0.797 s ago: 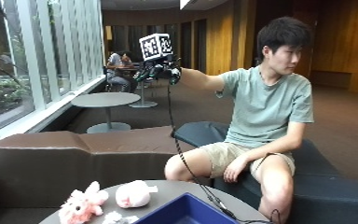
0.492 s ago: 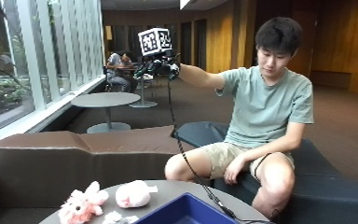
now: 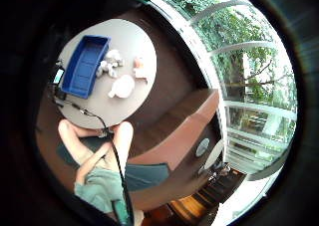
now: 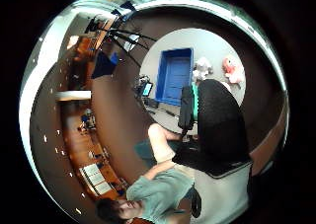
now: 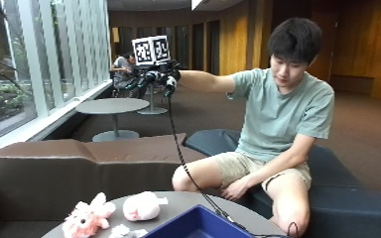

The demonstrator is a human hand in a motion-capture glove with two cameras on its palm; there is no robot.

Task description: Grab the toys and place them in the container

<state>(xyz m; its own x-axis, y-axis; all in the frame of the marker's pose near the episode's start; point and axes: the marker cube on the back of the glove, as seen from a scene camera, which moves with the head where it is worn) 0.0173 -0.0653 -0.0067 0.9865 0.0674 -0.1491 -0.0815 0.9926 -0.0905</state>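
On table point(image 5: 243, 210): blue container point(image 3: 83, 65) bare inside; toys point(image 3: 121, 86) beside it.

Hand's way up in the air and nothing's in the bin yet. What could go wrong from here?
1. The hand hangs high above the table, so the long way down could end off target among the three toys bunched beside the container.
2. The cable trails from the hand down to the table edge and might snag or drag across the white toy.
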